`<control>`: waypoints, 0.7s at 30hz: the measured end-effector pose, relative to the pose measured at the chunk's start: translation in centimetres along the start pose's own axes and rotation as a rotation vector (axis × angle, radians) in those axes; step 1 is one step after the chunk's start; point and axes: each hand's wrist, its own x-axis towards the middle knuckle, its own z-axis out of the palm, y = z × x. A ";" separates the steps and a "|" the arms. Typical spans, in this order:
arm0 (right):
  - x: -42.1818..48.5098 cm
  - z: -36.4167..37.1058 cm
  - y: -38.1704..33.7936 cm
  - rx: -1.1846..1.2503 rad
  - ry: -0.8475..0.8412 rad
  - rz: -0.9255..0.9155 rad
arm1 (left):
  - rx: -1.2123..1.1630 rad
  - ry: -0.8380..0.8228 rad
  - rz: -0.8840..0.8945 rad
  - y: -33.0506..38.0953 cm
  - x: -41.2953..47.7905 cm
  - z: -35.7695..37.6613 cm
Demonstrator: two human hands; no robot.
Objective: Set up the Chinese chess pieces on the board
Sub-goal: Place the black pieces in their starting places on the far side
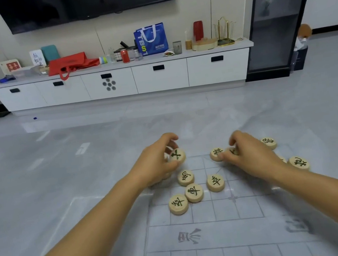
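Now your left hand (158,166) grips a black-lettered piece (177,155) at the far left corner of the board (221,210) on the floor (59,167); loose black pieces (193,192) lie between your hands; your right hand (251,157) pinches another piece (233,151) at the far edge

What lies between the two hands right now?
In the head view, one dark-lettered piece sits beside the right hand; from it to the left hand the stretch is bare.
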 end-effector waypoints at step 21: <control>0.9 0.7 4.0 -0.113 0.006 -0.098 | -0.184 -0.179 -0.166 1.7 4.3 3.8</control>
